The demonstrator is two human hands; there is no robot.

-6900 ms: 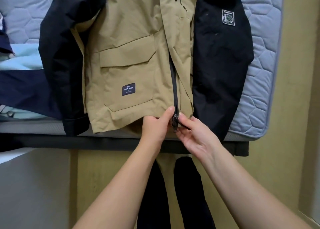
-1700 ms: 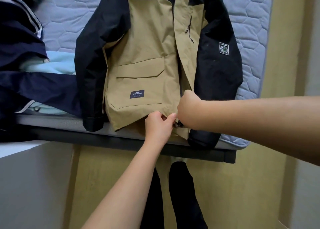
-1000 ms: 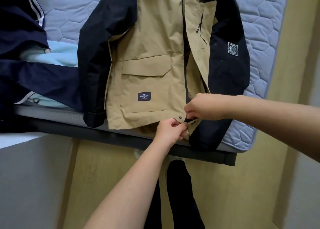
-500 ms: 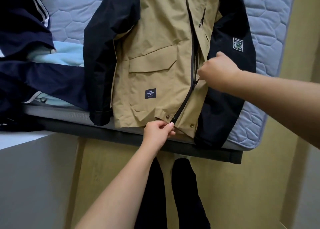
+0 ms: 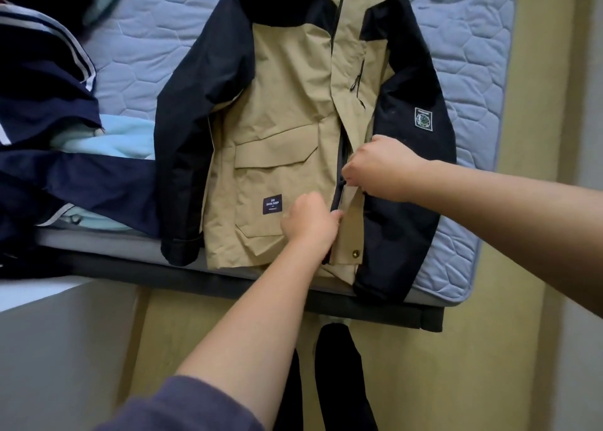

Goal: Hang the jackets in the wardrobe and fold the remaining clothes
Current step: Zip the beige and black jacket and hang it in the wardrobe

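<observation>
**Tan-and-black jacket [image 5: 287, 110] on the mattress [image 5: 473, 55]**

It lies front-up, hem at the near edge. The left hand [image 5: 310, 223] curls, pinching its tan front beside the zip [image 5: 337, 199]. The right hand [image 5: 381, 169], slightly farther, pinches the zip. Navy clothes [image 5: 49, 104] lie left.

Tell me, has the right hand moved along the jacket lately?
Yes. The right hand has climbed from the jacket hem up the zipper, now level with the pocket flap.
</observation>
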